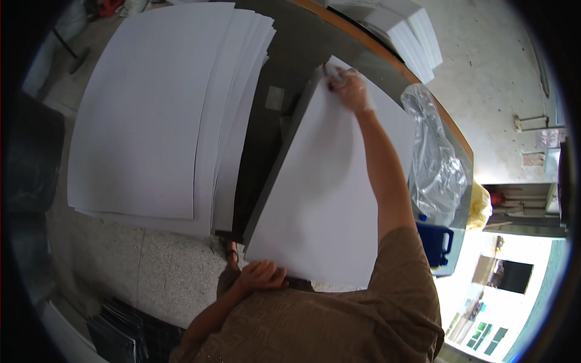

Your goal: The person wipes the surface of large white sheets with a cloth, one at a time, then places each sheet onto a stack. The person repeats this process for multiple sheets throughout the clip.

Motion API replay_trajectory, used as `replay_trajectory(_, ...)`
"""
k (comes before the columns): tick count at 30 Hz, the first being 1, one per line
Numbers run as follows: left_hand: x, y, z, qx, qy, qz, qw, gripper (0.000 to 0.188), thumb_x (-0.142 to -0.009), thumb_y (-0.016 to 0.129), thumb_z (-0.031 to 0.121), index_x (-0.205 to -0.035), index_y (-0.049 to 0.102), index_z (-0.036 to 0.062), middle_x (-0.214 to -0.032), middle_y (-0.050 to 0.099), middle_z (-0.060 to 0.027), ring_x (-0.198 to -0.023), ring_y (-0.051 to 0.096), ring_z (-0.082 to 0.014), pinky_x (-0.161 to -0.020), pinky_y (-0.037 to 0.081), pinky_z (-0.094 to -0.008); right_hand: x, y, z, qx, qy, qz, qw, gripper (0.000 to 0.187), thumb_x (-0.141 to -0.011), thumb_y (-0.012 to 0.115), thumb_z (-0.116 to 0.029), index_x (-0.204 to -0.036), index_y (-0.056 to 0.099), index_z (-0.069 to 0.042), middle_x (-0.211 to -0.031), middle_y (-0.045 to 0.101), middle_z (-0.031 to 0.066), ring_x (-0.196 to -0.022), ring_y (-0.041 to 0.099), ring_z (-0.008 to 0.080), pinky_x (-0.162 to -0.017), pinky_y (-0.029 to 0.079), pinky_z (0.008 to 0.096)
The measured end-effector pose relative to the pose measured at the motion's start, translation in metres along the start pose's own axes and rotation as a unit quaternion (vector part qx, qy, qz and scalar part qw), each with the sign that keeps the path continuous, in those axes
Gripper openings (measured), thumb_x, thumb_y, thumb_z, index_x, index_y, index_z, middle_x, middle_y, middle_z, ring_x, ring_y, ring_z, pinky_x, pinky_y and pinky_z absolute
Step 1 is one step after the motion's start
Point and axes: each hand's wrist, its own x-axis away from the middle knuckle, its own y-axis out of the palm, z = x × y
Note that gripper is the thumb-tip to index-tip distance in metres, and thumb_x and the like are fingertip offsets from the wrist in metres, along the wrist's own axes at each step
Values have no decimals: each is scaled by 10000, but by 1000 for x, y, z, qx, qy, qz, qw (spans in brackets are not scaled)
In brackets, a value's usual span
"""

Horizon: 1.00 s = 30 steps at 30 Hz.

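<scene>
Soft daylight, overexposed at the lower right doorway (508, 272); fisheye bends edges, rim vignetted black.

Two stacks of white sheets (157, 115) (large ones), one blue jug (437, 243).

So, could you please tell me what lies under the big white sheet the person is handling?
Under the white sheet a dark grey stack edge shows along its left side, resting on the grey table. The right hand presses its far corner, the left hand its near edge. Anything deeper is covered.

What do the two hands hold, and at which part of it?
Both hold the large white sheet: the left hand at its near corner, the right hand at its far corner.
</scene>
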Motion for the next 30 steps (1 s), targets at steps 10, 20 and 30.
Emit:
replay_trajectory(10,16,2,-7,-83,45,-27,995,328,-867,674,323,-1181,579,315,-1062,570,-4,-1062,545,-199,-878,416,-379,-16,11,12,-26,13,22,999,415,-909,642,-383,-1248,659,-144,-1091,677,188,-1029,638,354,-904,508,419)
replay_trajectory(20,-5,5,-13,-25,16,0,1000,403,-836,732,426,-1168,591,245,-1188,513,-50,-1067,549,-219,-889,421,-381,367,-111,-183,-101,-85,-166,977,456,-697,827,-295,-1120,683,-202,-1166,614,89,-1023,594,304,-823,493,444)
replay_trajectory(30,-1,-1,-9,-31,10,-22,999,408,-839,710,457,-1178,574,275,-1178,508,-36,-1065,544,-195,-920,425,-374,222,-59,-84,13,-208,-51,977,458,-706,834,-287,-1126,694,-171,-1097,666,78,-1026,596,306,-856,459,452)
